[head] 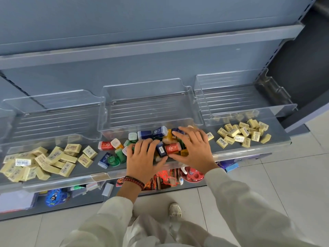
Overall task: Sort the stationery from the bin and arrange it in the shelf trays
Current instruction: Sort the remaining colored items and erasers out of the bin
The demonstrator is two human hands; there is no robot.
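Gathering step: my left hand (142, 157) and right hand (193, 147), fingers spread and pressing but gripping nothing, corral the coloured stationery pile (171, 148) on the shelf (231, 152) before the empty middle tray (151, 111). The next move, I judge, calls for scooping the pile up and in.

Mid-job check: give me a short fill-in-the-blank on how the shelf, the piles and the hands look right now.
1. The eraser heaps at both ends of the shelf are pale ____.
2. The left hand and right hand rest on the multicoloured pile, which lies ____ those heaps.
3. The clear tray behind the hands is ____.
4. The beaded bracelet sits on the ____ wrist.

Missing words: yellow; between; empty; left.
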